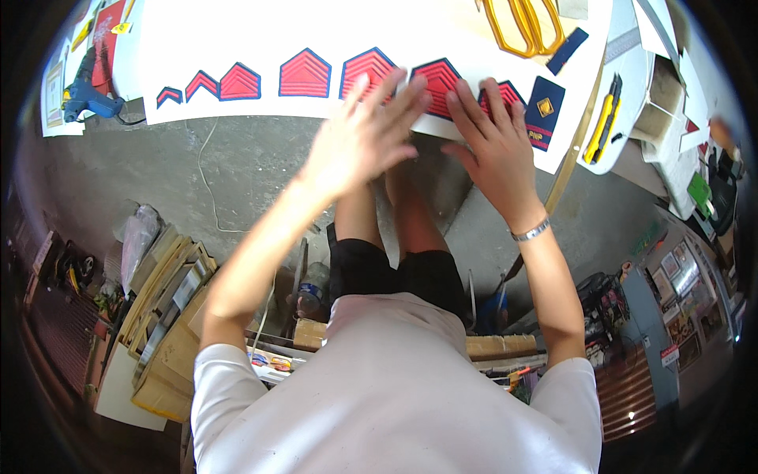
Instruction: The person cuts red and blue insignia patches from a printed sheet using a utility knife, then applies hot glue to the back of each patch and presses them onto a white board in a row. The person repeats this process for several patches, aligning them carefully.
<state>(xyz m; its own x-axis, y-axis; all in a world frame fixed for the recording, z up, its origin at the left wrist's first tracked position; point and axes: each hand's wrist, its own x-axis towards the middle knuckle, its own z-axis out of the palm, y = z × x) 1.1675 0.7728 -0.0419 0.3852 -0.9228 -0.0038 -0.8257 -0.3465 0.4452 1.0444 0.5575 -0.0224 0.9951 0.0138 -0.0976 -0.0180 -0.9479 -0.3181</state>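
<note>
A row of red and navy chevron patches lies along the near edge of a white board (237, 39). My left hand (367, 130), slightly blurred, has its fingers spread over a large chevron patch (367, 65). My right hand (501, 150) is open too, its fingertips over a smaller chevron patch (509, 93). Between the hands sits another large patch (437, 83). To the left lie a tall patch (305, 75), a medium one (240, 81), and two smaller chevrons. A navy rectangular patch (545, 107) with a gold diamond is right of my right hand. Whether my fingers touch the patches, I cannot tell.
Yellow-handled scissors (525, 28) and a small navy strip (567, 51) lie at the far right of the board. Right of it is a yellow utility knife (604, 118). A blue glue gun (87, 95) lies at far left. Cardboard pieces (170, 355) lean at lower left.
</note>
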